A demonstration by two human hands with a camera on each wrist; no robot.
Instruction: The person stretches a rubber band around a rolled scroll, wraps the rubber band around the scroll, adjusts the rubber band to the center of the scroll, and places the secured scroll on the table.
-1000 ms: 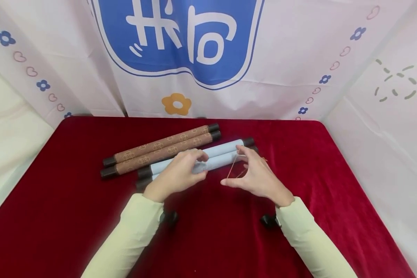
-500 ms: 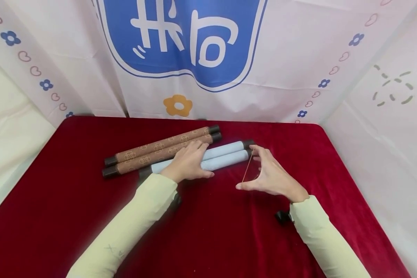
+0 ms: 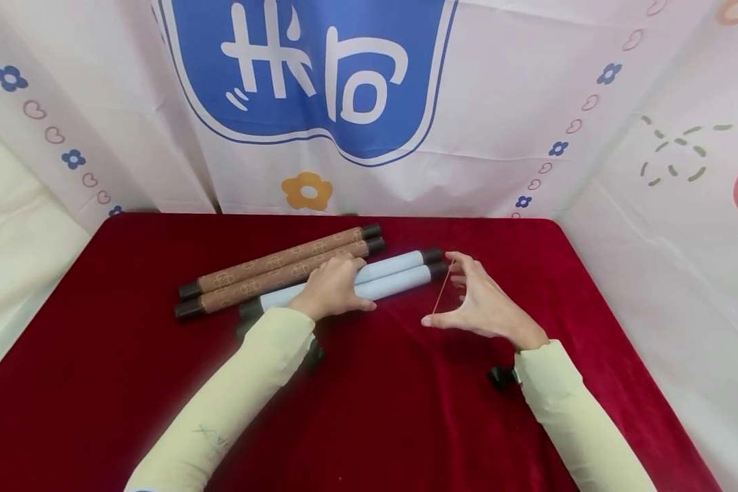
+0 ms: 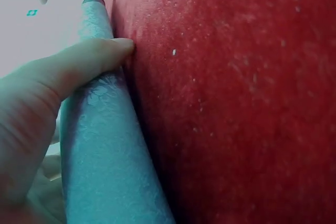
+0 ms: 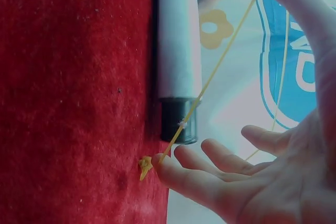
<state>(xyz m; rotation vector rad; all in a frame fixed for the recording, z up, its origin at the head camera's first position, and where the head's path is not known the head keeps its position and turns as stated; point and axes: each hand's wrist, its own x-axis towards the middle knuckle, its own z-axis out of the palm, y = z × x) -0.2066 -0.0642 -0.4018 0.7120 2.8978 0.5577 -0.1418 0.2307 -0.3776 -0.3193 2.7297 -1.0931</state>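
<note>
Two light blue scrolls with black end knobs lie side by side on the red cloth, the far one (image 3: 400,262) against the near one (image 3: 402,280). My left hand (image 3: 334,287) grips them around the middle. In the left wrist view its thumb (image 4: 94,59) presses across the near scroll's side, fingers mostly hidden behind. Just off the scrolls' right ends, my right hand (image 3: 486,301) is spread, with a thin rubber band (image 3: 441,290) stretched between thumb and fingers. The right wrist view shows the rubber band (image 5: 223,59) crossing in front of a black end knob (image 5: 178,121).
Two brown patterned scrolls (image 3: 283,261) with black knobs lie behind the blue ones, to the left. A small yellow scrap (image 5: 145,167) rests on the cloth by my right fingertip. Behind the red-covered table (image 3: 375,410) hangs a printed white curtain (image 3: 480,137).
My left hand has come down from hovering and now holds the blue scrolls. The right hand has moved right, past their ends, with the rubber band still stretched on it.
</note>
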